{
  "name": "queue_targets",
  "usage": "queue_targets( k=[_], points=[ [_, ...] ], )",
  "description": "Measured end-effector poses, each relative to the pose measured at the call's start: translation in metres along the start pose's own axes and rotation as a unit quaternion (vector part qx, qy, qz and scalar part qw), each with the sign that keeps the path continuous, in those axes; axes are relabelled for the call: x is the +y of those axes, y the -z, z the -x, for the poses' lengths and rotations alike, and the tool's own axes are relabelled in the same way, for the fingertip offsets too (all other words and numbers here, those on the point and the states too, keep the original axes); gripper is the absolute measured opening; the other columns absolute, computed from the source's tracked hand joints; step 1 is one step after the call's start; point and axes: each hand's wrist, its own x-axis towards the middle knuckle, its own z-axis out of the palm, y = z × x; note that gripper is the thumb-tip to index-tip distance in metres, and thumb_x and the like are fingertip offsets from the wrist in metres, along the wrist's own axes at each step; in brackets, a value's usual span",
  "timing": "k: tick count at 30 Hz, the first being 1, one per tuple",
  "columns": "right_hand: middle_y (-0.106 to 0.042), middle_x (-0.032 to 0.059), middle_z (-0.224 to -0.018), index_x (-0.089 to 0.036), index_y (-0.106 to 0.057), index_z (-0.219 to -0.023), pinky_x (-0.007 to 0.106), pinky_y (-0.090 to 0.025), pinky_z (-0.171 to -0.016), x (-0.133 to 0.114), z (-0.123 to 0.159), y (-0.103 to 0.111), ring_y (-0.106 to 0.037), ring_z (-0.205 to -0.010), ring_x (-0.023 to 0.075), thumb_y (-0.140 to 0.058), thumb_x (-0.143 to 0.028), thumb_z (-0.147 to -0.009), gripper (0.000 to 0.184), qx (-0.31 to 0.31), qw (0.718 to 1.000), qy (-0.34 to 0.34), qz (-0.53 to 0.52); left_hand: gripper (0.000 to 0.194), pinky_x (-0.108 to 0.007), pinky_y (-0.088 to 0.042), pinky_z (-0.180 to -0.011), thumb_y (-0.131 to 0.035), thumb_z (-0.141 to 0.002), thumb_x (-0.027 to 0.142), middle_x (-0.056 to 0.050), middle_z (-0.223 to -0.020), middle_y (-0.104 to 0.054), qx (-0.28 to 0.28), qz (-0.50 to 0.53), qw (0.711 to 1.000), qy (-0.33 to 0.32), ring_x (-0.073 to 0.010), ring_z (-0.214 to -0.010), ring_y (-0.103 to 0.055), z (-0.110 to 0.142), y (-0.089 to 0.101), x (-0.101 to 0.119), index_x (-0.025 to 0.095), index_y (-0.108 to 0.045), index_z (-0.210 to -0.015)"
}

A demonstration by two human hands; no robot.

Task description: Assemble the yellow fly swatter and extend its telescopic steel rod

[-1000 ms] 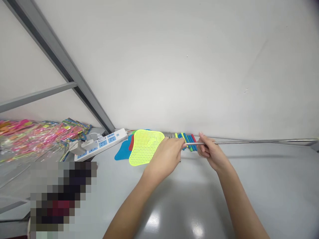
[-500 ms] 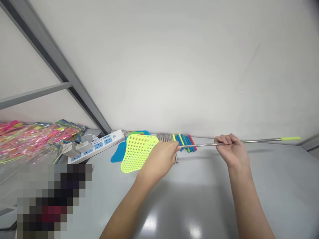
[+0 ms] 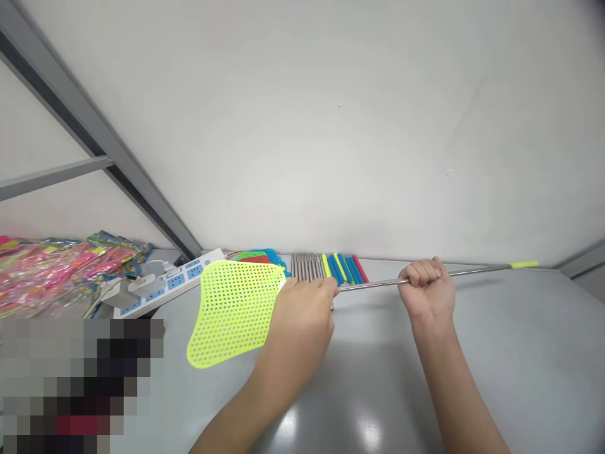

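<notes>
My left hand (image 3: 305, 312) is closed on the neck of a yellow mesh swatter head (image 3: 234, 312), which tilts up toward me. A thin metal rod (image 3: 373, 285) runs from that hand to the right, ending in a yellow grip (image 3: 524, 265). My right hand (image 3: 426, 287) is wrapped in a fist round the rod's middle. Both hands hover just above the grey table (image 3: 510, 353).
A row of metal rods with yellow, blue and red grips (image 3: 331, 268) lies against the white wall. Blue and red swatter heads (image 3: 259, 255) lie beside a white power strip (image 3: 161, 284). Packaged pink and green items (image 3: 57, 271) are piled at the left.
The swatter head has come nearer and lower left, tilting up. My right hand slid right along the rod, then closed into a fist. The rod's yellow grip is now in view.
</notes>
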Motion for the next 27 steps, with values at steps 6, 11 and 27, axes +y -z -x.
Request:
queue_targets(
  k=[6,11,27],
  points=[
    [-0.002,-0.0064,-0.048,-0.018,-0.016,-0.055,0.020,-0.017,-0.032,-0.002,0.002,0.001,-0.005,-0.039,0.0078,-0.027,-0.020,-0.087,0.034,-0.013,1.000,0.021,0.004,0.027,-0.028,-0.015,-0.048,-0.029,-0.084,0.018,0.003,-0.051,-0.046,-0.012,0.035,0.999,0.002,-0.0115,-0.045,-0.031,-0.006,-0.007,-0.006,0.018,-0.030,-0.057],
    [-0.002,-0.0062,-0.048,-0.018,-0.017,-0.056,0.020,-0.016,-0.032,-0.001,0.006,-0.003,-0.005,-0.039,0.0077,-0.030,-0.022,-0.086,0.033,-0.016,0.999,0.035,0.011,0.029,-0.029,-0.013,-0.046,-0.029,-0.085,0.022,0.003,-0.047,-0.040,-0.023,0.057,0.998,0.005,-0.0105,-0.043,-0.030,-0.009,-0.007,-0.009,0.018,-0.030,-0.057],
    [-0.004,-0.0070,-0.047,-0.018,-0.019,-0.056,0.019,-0.017,-0.033,0.004,0.012,-0.009,-0.006,-0.038,0.0071,-0.038,-0.024,-0.084,0.035,-0.027,0.997,0.060,0.042,0.031,-0.027,-0.016,-0.046,-0.026,-0.087,0.027,0.001,-0.048,-0.044,-0.057,0.066,0.996,0.021,-0.0127,-0.045,-0.040,-0.014,-0.012,-0.005,0.019,-0.039,-0.059]
  ],
)
